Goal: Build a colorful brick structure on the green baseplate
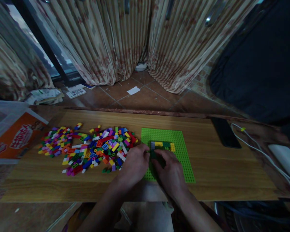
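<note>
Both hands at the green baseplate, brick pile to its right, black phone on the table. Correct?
No: the head view shows the brick pile left of the baseplate. The left hand, right hand and phone are as stated.

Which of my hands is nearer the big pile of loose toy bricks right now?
Left. Your left hand is at the right-hand edge of the brick pile; your right hand is farther right, over the green baseplate.
</note>
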Action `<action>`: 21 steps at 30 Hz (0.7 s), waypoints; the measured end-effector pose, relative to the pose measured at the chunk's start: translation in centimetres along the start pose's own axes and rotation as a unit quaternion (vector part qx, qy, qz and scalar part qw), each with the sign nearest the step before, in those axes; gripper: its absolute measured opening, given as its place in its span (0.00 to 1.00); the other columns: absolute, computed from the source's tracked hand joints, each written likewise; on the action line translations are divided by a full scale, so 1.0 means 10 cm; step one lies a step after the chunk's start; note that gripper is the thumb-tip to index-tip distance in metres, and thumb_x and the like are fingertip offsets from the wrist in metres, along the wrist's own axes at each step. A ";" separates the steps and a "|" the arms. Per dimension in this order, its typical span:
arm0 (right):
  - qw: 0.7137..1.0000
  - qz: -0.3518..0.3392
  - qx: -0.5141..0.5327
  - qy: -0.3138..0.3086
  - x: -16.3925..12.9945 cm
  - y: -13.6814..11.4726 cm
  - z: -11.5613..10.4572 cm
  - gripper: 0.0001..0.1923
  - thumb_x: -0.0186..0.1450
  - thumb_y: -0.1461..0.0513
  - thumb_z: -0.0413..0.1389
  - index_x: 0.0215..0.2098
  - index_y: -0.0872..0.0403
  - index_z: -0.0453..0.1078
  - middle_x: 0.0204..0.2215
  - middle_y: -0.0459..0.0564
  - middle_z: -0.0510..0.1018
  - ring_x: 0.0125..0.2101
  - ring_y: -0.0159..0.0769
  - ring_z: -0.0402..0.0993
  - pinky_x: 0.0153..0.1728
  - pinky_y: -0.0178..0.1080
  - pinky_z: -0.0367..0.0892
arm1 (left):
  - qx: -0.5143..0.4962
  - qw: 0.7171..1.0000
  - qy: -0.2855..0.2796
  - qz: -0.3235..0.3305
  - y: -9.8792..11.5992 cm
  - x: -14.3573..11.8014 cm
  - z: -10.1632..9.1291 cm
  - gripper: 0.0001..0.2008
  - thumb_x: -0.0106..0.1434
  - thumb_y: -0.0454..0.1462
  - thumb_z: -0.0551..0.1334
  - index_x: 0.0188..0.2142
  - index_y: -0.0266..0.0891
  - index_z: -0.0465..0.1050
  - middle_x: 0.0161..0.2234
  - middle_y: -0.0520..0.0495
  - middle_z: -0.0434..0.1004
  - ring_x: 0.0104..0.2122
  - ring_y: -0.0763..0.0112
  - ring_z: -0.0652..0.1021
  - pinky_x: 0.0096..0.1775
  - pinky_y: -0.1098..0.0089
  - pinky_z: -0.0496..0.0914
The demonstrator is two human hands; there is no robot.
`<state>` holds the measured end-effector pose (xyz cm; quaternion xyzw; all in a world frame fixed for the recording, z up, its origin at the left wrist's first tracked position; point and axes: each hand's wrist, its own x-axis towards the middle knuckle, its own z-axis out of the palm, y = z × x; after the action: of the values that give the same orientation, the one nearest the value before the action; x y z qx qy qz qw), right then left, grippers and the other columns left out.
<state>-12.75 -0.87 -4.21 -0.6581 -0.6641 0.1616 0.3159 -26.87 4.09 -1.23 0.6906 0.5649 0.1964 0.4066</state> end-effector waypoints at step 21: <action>0.999 -0.046 -0.015 0.024 -0.01 0.04 -0.01 0.11 0.63 0.67 0.59 0.44 0.56 0.75 0.38 0.52 0.79 0.40 0.42 0.73 0.43 0.46 0.71 | 0.045 0.998 0.038 0.008 -0.03 0.03 0.12 0.09 0.64 0.31 0.57 0.35 0.38 0.77 0.30 0.48 0.79 0.29 0.71 0.77 0.33 0.72 0.66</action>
<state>-12.37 -0.91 -4.42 -0.6350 -0.6883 0.1214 0.3290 -26.04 3.96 -2.22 0.7047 0.5828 0.1997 0.3518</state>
